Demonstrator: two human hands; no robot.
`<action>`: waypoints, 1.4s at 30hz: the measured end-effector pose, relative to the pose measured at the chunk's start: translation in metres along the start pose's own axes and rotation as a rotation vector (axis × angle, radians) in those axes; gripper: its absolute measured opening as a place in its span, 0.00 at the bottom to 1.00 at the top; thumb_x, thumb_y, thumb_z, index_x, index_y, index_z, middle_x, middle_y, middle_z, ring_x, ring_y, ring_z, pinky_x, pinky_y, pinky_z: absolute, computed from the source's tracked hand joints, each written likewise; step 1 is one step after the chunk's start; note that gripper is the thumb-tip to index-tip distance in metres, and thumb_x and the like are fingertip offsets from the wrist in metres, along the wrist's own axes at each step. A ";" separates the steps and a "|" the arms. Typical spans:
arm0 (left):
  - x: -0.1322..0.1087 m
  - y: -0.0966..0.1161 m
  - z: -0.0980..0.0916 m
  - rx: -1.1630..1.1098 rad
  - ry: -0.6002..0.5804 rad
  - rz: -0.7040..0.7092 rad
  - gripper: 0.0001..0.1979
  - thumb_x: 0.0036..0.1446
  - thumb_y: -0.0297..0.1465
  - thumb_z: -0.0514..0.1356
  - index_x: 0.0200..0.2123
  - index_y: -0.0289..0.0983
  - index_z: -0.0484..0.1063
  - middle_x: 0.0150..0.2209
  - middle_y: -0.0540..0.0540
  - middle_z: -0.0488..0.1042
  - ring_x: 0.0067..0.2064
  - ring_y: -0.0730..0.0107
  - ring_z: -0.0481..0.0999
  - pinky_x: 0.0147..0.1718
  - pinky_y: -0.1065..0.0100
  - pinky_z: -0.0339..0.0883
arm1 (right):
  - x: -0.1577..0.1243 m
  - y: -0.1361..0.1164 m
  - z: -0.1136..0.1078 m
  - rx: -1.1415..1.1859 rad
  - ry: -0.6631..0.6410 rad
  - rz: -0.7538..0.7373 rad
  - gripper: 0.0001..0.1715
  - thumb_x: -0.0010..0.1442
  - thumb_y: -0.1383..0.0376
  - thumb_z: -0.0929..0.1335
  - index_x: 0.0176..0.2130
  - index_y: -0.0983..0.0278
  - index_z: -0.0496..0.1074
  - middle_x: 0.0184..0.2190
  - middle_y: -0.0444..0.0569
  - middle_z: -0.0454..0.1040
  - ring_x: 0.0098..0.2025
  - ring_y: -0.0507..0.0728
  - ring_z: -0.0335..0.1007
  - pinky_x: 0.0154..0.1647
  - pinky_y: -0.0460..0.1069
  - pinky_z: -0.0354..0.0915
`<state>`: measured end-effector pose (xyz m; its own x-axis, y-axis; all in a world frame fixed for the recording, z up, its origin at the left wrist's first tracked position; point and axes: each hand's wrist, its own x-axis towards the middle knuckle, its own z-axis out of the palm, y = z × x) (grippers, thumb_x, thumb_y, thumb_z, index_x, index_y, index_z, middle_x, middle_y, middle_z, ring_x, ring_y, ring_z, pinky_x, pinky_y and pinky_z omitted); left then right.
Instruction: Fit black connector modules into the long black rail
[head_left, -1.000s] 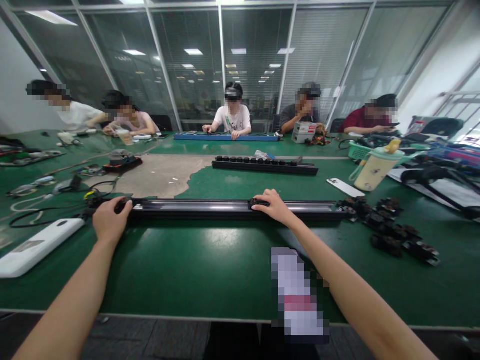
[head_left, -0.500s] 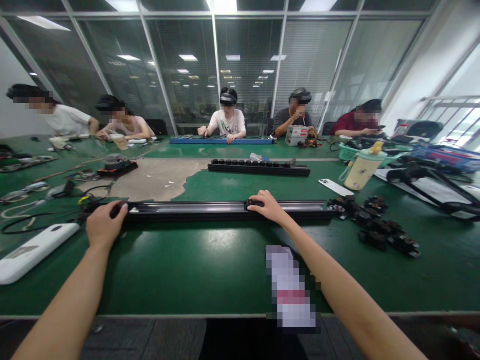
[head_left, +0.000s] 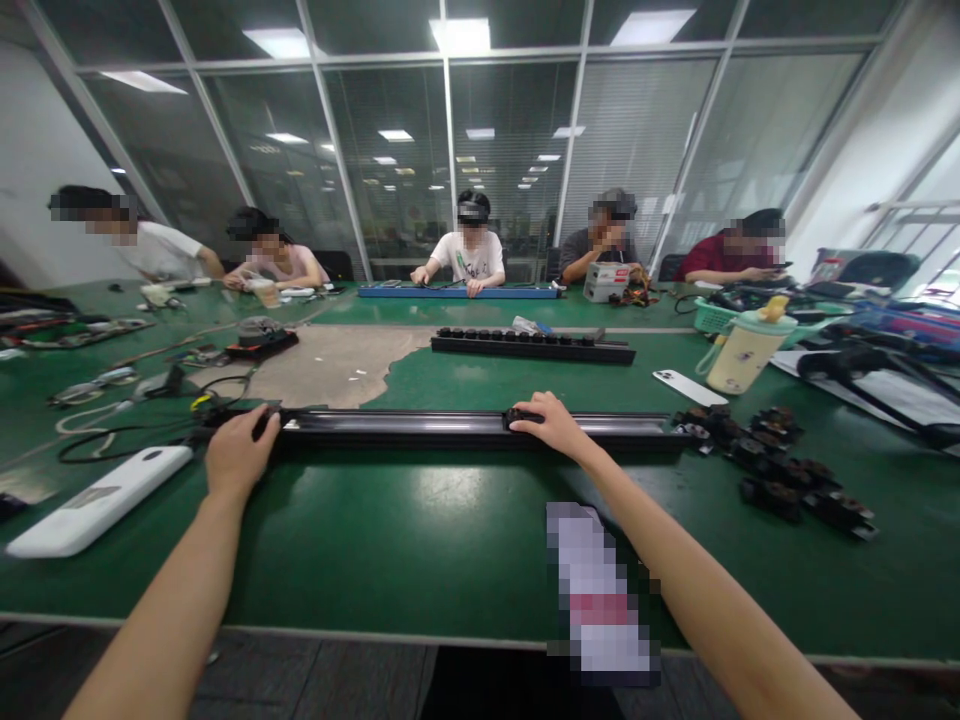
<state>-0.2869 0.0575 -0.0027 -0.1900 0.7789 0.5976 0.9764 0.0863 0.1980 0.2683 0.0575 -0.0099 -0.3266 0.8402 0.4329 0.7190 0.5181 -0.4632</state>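
Note:
A long black rail (head_left: 420, 436) with a shiny metal strip along its length lies across the green table in front of me. At its left end, my left hand (head_left: 238, 455) is closed around the dark end part, with the thumb on the near side. Right of the rail's middle, my right hand (head_left: 553, 425) pinches a small black block (head_left: 517, 419) that sits on the rail. My fingers partly cover the block. Past the rail's right end lies a pile of similar small black blocks (head_left: 772, 490).
Nearer me are a white device (head_left: 105, 500) and a blurred-out phone-shaped object (head_left: 600, 590). Beyond the rail lie another black rail with several blocks (head_left: 532, 345), a white phone (head_left: 690, 387) and a yellow cup (head_left: 750, 350). Cables (head_left: 97, 440) lie left. Several people sit across.
My view has shifted, so everything sits slightly further right and lower in the picture. Both hands keep the same holds and places on the rail.

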 end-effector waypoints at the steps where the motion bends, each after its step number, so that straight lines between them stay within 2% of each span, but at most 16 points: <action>1: 0.000 0.000 0.000 -0.012 0.003 -0.001 0.33 0.65 0.49 0.46 0.59 0.30 0.70 0.56 0.33 0.73 0.57 0.54 0.70 0.57 0.58 0.61 | -0.001 0.000 0.000 -0.025 -0.001 0.023 0.19 0.60 0.49 0.71 0.46 0.56 0.80 0.36 0.50 0.71 0.45 0.60 0.62 0.48 0.55 0.56; 7: 0.001 -0.001 -0.001 -0.028 -0.005 0.009 0.32 0.64 0.48 0.47 0.58 0.31 0.70 0.55 0.33 0.73 0.57 0.52 0.70 0.57 0.57 0.62 | -0.002 0.001 -0.003 -0.063 -0.019 0.087 0.22 0.60 0.45 0.70 0.49 0.51 0.79 0.38 0.49 0.72 0.47 0.61 0.62 0.49 0.56 0.54; 17: 0.008 -0.014 0.007 0.047 -0.019 0.048 0.34 0.65 0.50 0.44 0.59 0.31 0.70 0.56 0.32 0.72 0.56 0.49 0.71 0.56 0.55 0.63 | -0.003 -0.006 -0.005 -0.023 -0.018 0.063 0.23 0.61 0.46 0.69 0.49 0.55 0.79 0.37 0.49 0.73 0.46 0.60 0.63 0.49 0.55 0.53; 23: 0.005 -0.012 0.008 -0.011 0.008 0.025 0.34 0.64 0.50 0.46 0.59 0.33 0.70 0.55 0.34 0.73 0.57 0.50 0.71 0.57 0.55 0.63 | -0.005 -0.008 -0.005 -0.027 -0.009 0.043 0.20 0.62 0.49 0.69 0.49 0.56 0.78 0.39 0.49 0.75 0.46 0.60 0.63 0.49 0.55 0.52; 29: 0.004 -0.008 0.004 -0.065 -0.020 -0.038 0.34 0.62 0.52 0.48 0.59 0.35 0.71 0.55 0.36 0.74 0.57 0.51 0.71 0.58 0.55 0.62 | -0.007 -0.010 -0.008 -0.048 -0.010 0.034 0.19 0.63 0.51 0.69 0.48 0.57 0.78 0.38 0.50 0.76 0.45 0.60 0.63 0.48 0.55 0.51; 42: 0.004 -0.007 0.006 -0.045 -0.020 -0.018 0.35 0.63 0.52 0.46 0.60 0.34 0.69 0.54 0.35 0.73 0.57 0.50 0.70 0.57 0.55 0.63 | -0.006 -0.010 -0.009 -0.057 -0.031 0.028 0.17 0.64 0.52 0.68 0.47 0.57 0.78 0.37 0.49 0.75 0.44 0.59 0.62 0.47 0.54 0.51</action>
<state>-0.2937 0.0634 -0.0067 -0.2049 0.7900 0.5779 0.9672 0.0728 0.2435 0.2692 0.0459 -0.0009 -0.3241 0.8592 0.3958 0.7616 0.4852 -0.4296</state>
